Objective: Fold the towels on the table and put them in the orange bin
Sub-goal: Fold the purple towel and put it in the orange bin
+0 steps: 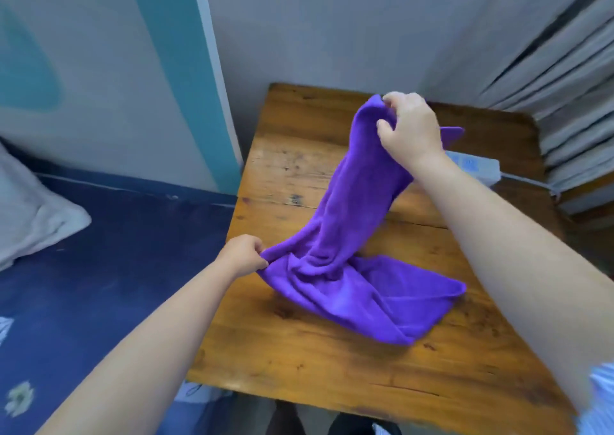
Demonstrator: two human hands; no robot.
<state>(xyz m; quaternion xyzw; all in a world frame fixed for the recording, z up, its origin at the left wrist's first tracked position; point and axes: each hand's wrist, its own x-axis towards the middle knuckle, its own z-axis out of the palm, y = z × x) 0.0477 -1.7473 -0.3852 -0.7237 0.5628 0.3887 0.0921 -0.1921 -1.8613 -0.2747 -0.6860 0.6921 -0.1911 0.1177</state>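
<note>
A purple towel (345, 235) is half lifted off the wooden table (299, 361). My right hand (407, 125) pinches its upper corner high over the far part of the table. My left hand (244, 255) grips another corner low at the table's left edge. The towel hangs in a twisted band between the two hands, and its lower part lies bunched on the tabletop toward the right. No orange bin is in view.
A white power strip (475, 165) with its cable lies at the table's far right, partly behind my right arm. A bed with a dark blue sheet (109, 252) and a white pillow (30, 215) adjoins the table's left side. Curtains (571, 86) hang at the right.
</note>
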